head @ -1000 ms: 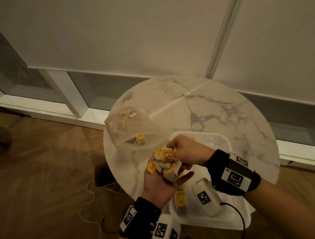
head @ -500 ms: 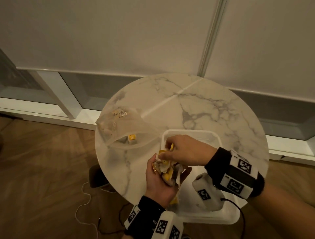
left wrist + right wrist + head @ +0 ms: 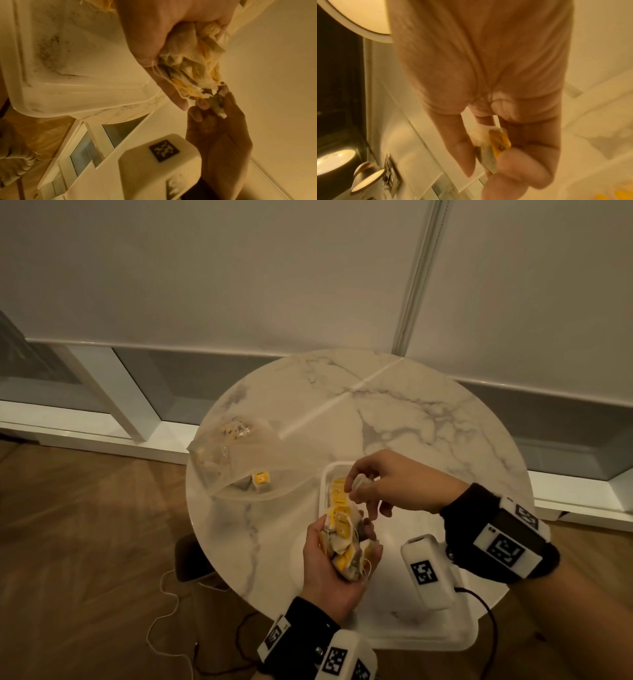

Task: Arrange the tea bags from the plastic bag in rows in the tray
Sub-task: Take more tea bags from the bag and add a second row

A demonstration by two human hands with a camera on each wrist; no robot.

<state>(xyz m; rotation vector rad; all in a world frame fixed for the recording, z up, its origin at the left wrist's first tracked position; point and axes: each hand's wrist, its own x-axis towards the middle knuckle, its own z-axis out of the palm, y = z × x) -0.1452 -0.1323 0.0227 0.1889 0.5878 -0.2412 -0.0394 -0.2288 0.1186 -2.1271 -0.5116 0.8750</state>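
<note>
Marble-patterned round counter fills the frame's centre, carrying a white plastic tray lower right and a clear plastic bag at left. Left hand clutches a bundle of yellow-tagged paper tea bags; right hand pinches one tea bag above the tray. Light, soft, probably tearable: best held by its body.

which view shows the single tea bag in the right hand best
Right wrist: the single tea bag fills the frame, pinched by the right hand, yellow tag visible. Head view shows it small over the tray. Left wrist view shows only a blurry scrap.
</note>
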